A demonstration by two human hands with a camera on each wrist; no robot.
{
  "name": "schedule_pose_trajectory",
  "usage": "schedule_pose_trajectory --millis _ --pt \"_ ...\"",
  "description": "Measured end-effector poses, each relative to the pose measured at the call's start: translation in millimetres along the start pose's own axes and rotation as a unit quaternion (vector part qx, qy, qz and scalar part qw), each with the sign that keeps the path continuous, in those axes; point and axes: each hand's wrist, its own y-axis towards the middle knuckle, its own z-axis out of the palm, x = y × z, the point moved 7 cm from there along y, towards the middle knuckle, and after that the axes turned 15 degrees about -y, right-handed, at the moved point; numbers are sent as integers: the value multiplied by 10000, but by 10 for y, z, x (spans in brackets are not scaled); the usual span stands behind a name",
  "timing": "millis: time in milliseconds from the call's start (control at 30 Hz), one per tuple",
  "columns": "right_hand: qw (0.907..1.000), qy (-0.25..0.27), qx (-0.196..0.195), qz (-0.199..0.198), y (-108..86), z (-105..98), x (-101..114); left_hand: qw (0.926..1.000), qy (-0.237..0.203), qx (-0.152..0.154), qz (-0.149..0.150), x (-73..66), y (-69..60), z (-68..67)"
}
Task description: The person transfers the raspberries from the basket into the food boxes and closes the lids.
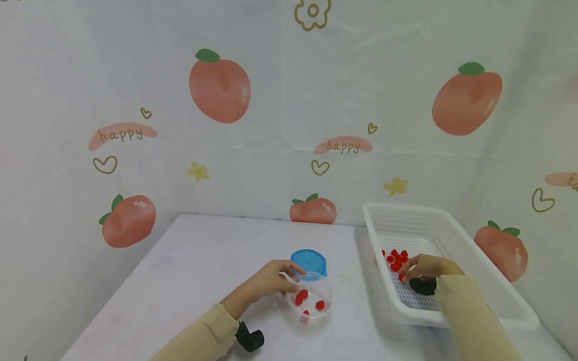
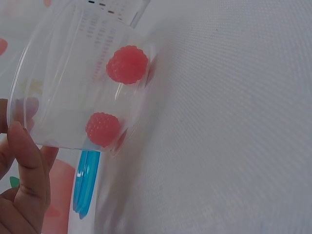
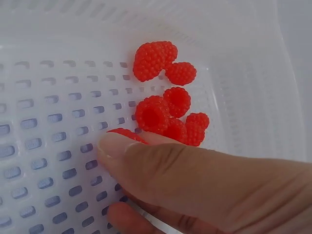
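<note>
Holding: left hand (image 1: 273, 281), thumb and fingers clamped on the rim of a clear bowl (image 1: 321, 291), several red raspberries (image 1: 319, 305) inside; bowl placed toward the desk's near edge, left of the basket. Right hand (image 1: 426, 266): thumb and finger together on one raspberry (image 3: 125, 133), low inside the white basket (image 1: 415, 314), which lies along the desk's right edge; loose berries (image 3: 151, 114) cluster by its left wall. Risks, as judged: the pinched berry could slip, being round, bumpy and gripped by the fingertips; the thin bowl could tip, should the one-sided hold pull on its rim, spilling berries toward the near edge; the right sleeve (image 1: 471, 316) could catch the basket's near rim. Surface: white desk (image 1: 230, 240), finely textured; blue lid (image 1: 308, 260) lying between bowl and far edge. Room: pale sheet (image 1: 280, 90) hanging beyond the far edge, printed with peaches, hearts, flowers and the word "happy"; light soft, shadows faint.
</note>
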Motion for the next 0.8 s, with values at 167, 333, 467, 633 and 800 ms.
schedule_pose_trajectory --millis 167,333,467,633,800 --pt "10000 -50 22 51 -12 -2 19 10000 -5 -30 -30 -3 8 -3" --pt "9999 -132 67 72 -17 1 38 10000 -29 -40 -50 -13 4 -1" --pt "9998 -143 70 145 -12 4 33 10000 -14 -35 -46 -17 -4 2" --pt "9996 -147 68 210 7 12 18 10000 8 -9 -30 -6 2 2" --pt "9997 -111 91 207 24 20 3 10000 10 -5 -39 6 10 5"
